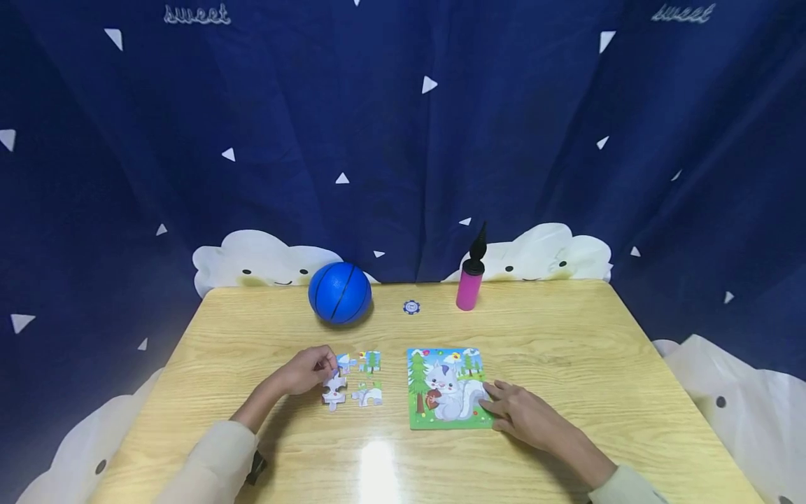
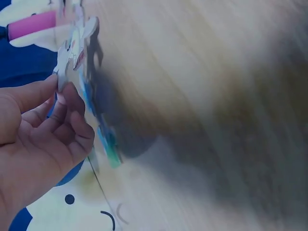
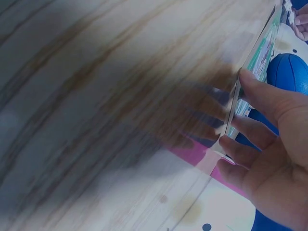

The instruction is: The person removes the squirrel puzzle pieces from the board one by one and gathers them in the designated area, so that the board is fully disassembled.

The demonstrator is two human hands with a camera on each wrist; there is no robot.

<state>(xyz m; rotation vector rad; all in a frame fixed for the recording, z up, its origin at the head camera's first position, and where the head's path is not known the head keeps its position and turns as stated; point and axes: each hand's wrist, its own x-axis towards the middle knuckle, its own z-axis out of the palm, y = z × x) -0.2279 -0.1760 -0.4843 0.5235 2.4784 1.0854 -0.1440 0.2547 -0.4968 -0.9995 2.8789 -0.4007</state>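
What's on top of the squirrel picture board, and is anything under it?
On the squirrel picture board, only fingertips of the right hand show, at its right edge. The wood-grain tabletop directly beneath is covered, so I can't tell whether anything lies there.

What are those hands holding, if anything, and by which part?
The left hand pinches a puzzle piece by one end. The right hand seems only to touch the squirrel picture board along its right edge, not grip it.
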